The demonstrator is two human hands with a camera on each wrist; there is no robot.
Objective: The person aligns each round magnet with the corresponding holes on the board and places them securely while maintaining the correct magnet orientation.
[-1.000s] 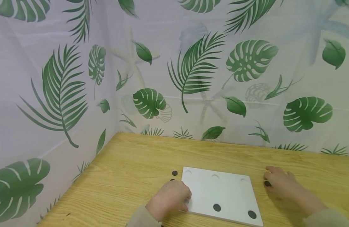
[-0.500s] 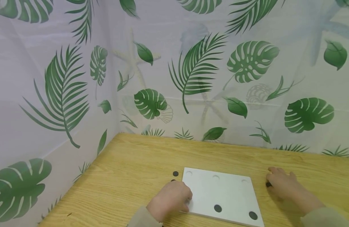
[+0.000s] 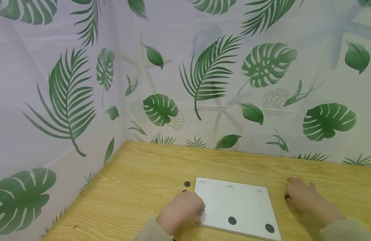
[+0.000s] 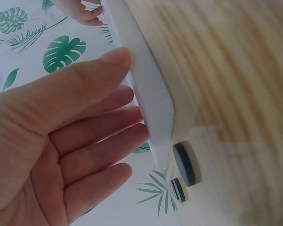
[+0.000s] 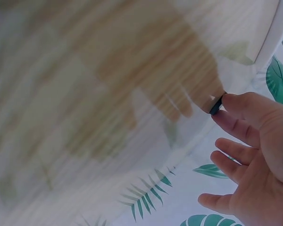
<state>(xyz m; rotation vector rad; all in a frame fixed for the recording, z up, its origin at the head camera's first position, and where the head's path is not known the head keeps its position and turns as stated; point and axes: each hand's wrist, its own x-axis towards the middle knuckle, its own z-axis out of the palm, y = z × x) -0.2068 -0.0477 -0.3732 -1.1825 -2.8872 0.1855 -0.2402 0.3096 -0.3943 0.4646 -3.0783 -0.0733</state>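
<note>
A thin white board [image 3: 236, 207] lies on the wooden table, with shallow round recesses along its far edge. Two black discs sit at its near side: one in the middle [image 3: 232, 220], another at the right corner [image 3: 269, 228]. My left hand [image 3: 183, 209] rests at the board's near left corner, thumb and fingertips touching it, fingers loosely bent; what lies under them is hidden. Right of the board, my right hand [image 3: 303, 197] pinches a black disc [image 5: 217, 104] between thumb and index finger, tilted at the tabletop. Its other fingers are spread.
Beyond my left hand lie further black discs [image 3: 187, 184], one partly hidden by the hand; the left wrist view shows one thick disc [image 4: 184, 164] nearer. A leaf-patterned white cloth [image 3: 203, 67] hangs behind and left of the wooden table [image 3: 137, 187].
My right thumb and index finger have closed around the disc, which now looks tilted and more covered. My left hand and the board keep their places; the head view has shifted slightly.
</note>
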